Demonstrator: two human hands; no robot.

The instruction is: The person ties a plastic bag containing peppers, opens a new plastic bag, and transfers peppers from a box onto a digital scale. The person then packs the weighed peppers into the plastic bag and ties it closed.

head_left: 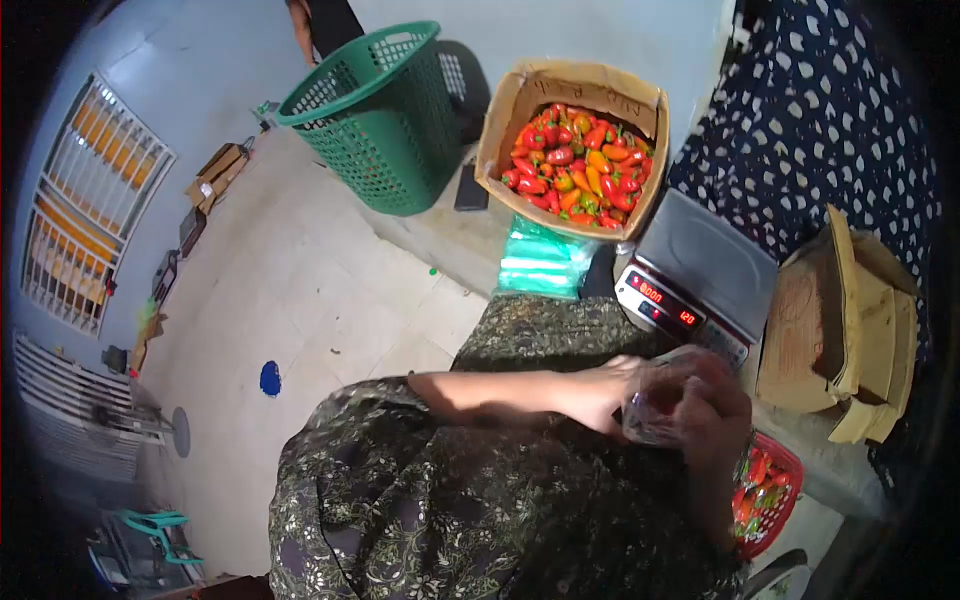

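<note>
Over my lap, both hands are at a clear plastic bag (655,400) with something dark red inside, too blurred to name. My left hand (603,388) grips the bag's left side, its fingers partly hidden. My right hand (718,405) is wrapped round the right side, smeared by motion. Just beyond my hands stands a digital scale (710,265), its pan bare and its red display lit. A red plastic basket (790,500) holding bagged red and green peppers (758,495) sits beside my right forearm.
A cardboard box (490,150) of red and orange peppers (580,165) stands ahead, with green plastic bags (542,262) in front. A dark phone (471,188) lies near a tall green basket (400,150). Another cardboard box (810,330) and spotted dark cloth (830,120) are at right.
</note>
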